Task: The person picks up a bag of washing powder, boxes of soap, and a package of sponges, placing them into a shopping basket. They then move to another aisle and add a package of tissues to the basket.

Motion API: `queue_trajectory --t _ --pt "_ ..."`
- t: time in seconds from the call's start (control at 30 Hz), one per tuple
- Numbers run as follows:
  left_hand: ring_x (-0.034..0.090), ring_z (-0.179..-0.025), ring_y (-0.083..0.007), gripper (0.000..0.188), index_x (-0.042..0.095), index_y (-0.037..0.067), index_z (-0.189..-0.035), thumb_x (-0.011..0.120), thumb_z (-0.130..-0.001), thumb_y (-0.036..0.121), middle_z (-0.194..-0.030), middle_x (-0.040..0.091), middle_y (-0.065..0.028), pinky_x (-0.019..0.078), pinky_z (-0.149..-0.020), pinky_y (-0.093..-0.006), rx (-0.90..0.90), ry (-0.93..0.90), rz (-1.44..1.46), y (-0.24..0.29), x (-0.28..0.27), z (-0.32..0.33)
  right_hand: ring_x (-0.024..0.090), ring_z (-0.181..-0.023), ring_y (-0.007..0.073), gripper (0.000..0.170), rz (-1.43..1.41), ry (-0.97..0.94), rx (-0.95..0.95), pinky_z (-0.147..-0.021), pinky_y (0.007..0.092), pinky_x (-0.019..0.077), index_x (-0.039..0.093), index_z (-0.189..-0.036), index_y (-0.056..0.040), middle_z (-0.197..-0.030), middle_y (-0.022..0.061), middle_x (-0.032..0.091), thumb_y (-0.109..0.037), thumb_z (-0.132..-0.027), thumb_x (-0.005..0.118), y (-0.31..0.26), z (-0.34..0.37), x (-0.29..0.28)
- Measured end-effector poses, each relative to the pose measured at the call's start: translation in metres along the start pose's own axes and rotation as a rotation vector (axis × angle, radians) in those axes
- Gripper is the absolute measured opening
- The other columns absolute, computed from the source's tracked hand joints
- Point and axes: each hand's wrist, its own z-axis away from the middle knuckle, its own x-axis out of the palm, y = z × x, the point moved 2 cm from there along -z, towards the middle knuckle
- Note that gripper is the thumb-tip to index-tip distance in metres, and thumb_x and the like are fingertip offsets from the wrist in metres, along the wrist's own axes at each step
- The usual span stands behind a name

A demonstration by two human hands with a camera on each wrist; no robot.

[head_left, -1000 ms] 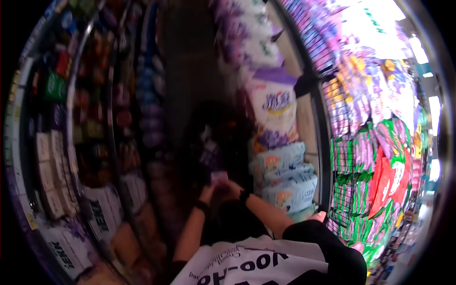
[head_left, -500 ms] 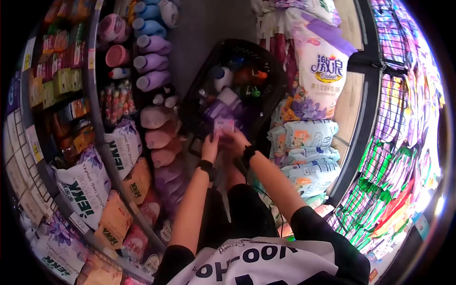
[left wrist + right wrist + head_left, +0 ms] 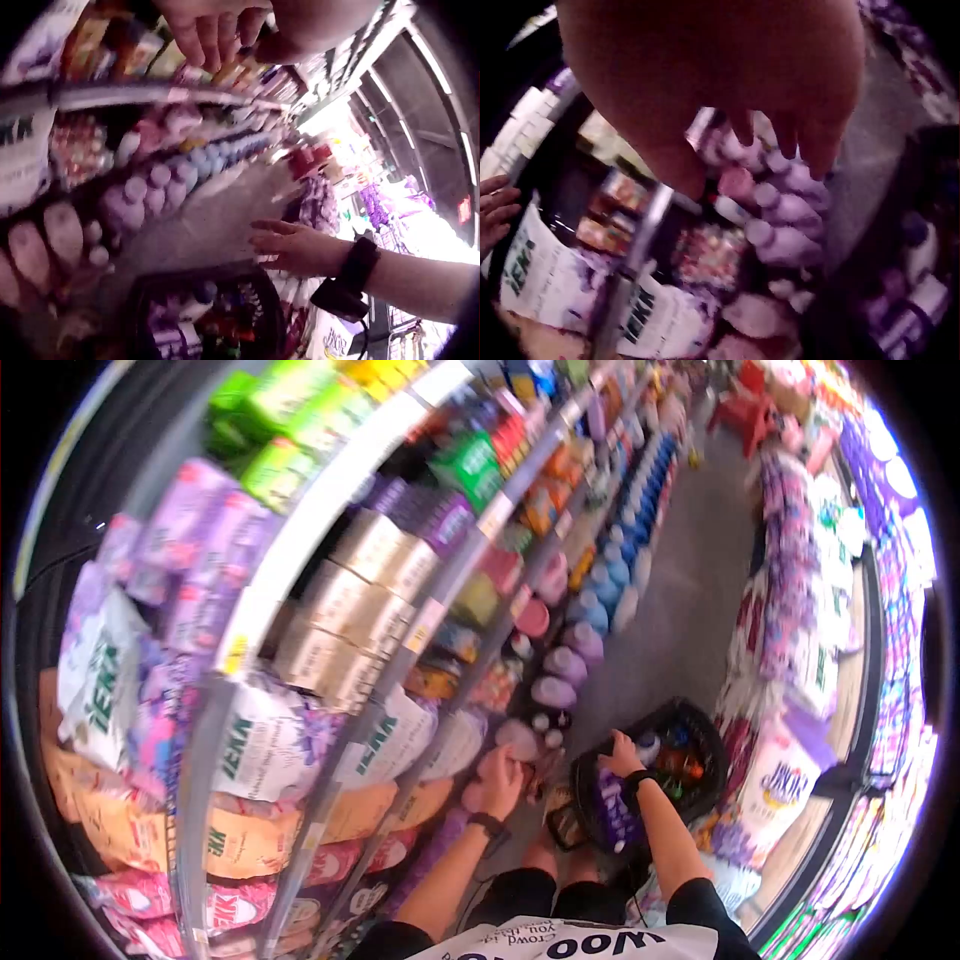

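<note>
In the head view, my left hand [image 3: 502, 790] is over the lower shelves beside pink bottles [image 3: 518, 738], fingers extended. My right hand [image 3: 625, 755] hangs above the left side of a black basket [image 3: 717, 740]. Both hands look empty. Purple packages [image 3: 612, 800] and a white bottle lie in the basket. The left wrist view has my left hand [image 3: 225, 30] at the top with loose fingers, and my right hand [image 3: 300, 249] spread above the basket. In the right wrist view, my right hand [image 3: 727, 82] fills the top, its fingers apart.
Shelves of boxes [image 3: 345, 595] and white iEKK bags [image 3: 265, 745] line the left. Purple bottles [image 3: 560, 678] and blue ones stand along the aisle floor [image 3: 680, 580]. Large detergent bags [image 3: 780, 780] are on the right, with a red stool [image 3: 742, 418] far ahead.
The view has swung left toward the shelves, and the basket now appears lower right. My hands, together around a small pink packet before, have separated; the packet is no longer in them.
</note>
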Motion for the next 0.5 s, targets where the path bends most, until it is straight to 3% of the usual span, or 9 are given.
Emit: queue_trajectory --t 0.03,0.1,0.17,0.23,0.3,0.37,0.43,0.5 --pt "0.047 -0.103 -0.0282 0.036 0.038 0.001 -0.116 0.049 -0.083 0.012 -0.113 0.044 -0.0165 0.0392 -0.085 -0.0349 0.043 0.079 0.010 0.006 -0.022 -0.010 0.040 -0.104 0.0394 0.064 0.023 0.062 -0.175 -0.090 0.0445 0.0310 0.030 -0.121 -0.0013 -0.113 0.0242 0.040 -0.025 -0.070 0.062 -0.034 -0.014 -0.026" --pt "0.044 -0.105 -0.0275 0.037 0.037 0.000 -0.116 0.050 -0.083 0.011 -0.115 0.043 -0.0163 0.0376 -0.087 -0.0355 0.264 0.281 -0.023 0.068 -0.093 -0.034 0.042 -0.103 0.0346 0.050 -0.053 0.203 -0.429 -0.088 0.0414 0.0331 0.037 -0.116 -0.0009 -0.109 0.0194 0.046 -0.017 -0.074 0.058 -0.126 -0.038 -0.091" --pt "0.042 -0.105 -0.0328 0.042 0.037 -0.002 -0.118 0.050 -0.079 0.006 -0.114 0.042 -0.0205 0.0343 -0.089 -0.0371 0.291 0.452 0.006 0.102 -0.150 -0.050 0.044 -0.100 0.0349 0.039 -0.164 0.259 -0.607 -0.085 0.0383 0.0362 0.041 -0.110 -0.0003 -0.101 0.0189 0.049 -0.013 -0.076 0.055 -0.230 -0.047 -0.155" --pt "0.042 -0.108 -0.0312 0.045 0.035 -0.003 -0.119 0.052 -0.078 0.005 -0.117 0.041 -0.0198 0.0339 -0.090 -0.0375 0.468 0.650 -0.043 0.140 -0.205 -0.064 0.046 -0.097 0.0343 0.036 -0.205 0.343 -0.833 -0.083 0.0376 0.0378 0.043 -0.108 -0.0007 -0.099 0.0186 0.050 -0.012 -0.076 0.055 -0.328 -0.043 -0.205" --pt "0.038 -0.112 -0.0293 0.050 0.031 -0.003 -0.122 0.053 -0.077 0.004 -0.121 0.038 -0.0191 0.0330 -0.092 -0.0386 0.630 0.816 -0.110 0.178 -0.253 -0.072 0.046 -0.098 0.0339 0.038 -0.341 0.247 -0.956 -0.084 0.0384 0.0374 0.042 -0.109 -0.0008 -0.101 0.0186 0.050 -0.012 -0.075 0.056 -0.410 -0.038 -0.233" --pt "0.034 -0.115 -0.0295 0.057 0.024 -0.003 -0.126 0.054 -0.077 0.004 -0.125 0.034 -0.0191 0.0301 -0.095 -0.0392 0.730 0.955 -0.086 0.216 -0.292 -0.076 0.047 -0.099 0.0342 0.042 -0.340 0.275 -1.164 -0.085 0.0388 0.0372 0.041 -0.111 -0.0002 -0.103 0.0192 0.050 -0.012 -0.074 0.058 -0.479 -0.037 -0.248" --pt "0.031 -0.118 -0.0270 0.059 0.022 0.000 -0.128 0.055 -0.080 0.011 -0.130 0.028 -0.0166 0.0287 -0.096 -0.0374 0.664 1.036 -0.071 0.239 -0.324 -0.085 0.046 -0.102 0.0338 0.051 -0.351 0.295 -1.102 -0.087 0.0379 0.0366 0.038 -0.116 0.0006 -0.109 0.0208 0.048 -0.014 -0.073 0.059 -0.537 -0.021 -0.253" --pt "0.033 -0.117 -0.0280 0.060 0.024 -0.003 -0.127 0.057 -0.079 0.014 -0.127 0.032 -0.0193 0.0281 -0.096 -0.0354 0.696 1.113 0.000 0.242 -0.344 -0.105 0.046 -0.107 0.0277 0.061 -0.304 0.502 -1.213 -0.091 0.0336 0.0347 0.030 -0.124 0.0028 -0.110 0.0231 0.048 -0.014 -0.074 0.060 -0.578 -0.022 -0.247"
